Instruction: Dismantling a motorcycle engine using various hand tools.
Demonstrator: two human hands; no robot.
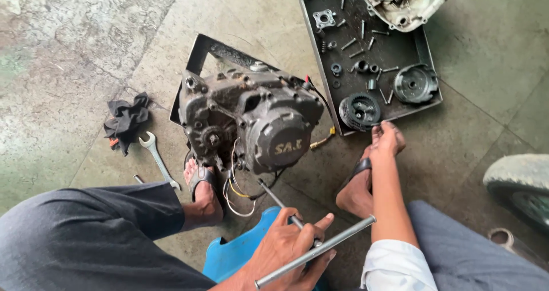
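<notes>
My left hand (289,250) grips a steel T-handle wrench (320,248) by its crossbar, low in the view. The wrench's shaft points up toward the grimy motorcycle engine (251,119) standing on the floor between my sandalled feet. My right hand (386,141) reaches forward, fingers bent down at the near edge of a dark metal tray (400,51). Its fingertips are next to a round toothed clutch part (359,111), and nothing shows in that hand.
The tray holds several bolts, a round black part (416,84) and a pale engine cover (403,2). A black rag (126,122) and a spanner (157,159) lie on the concrete at left. A tyre (517,182) is at right, and a blue stool (234,251) is under me.
</notes>
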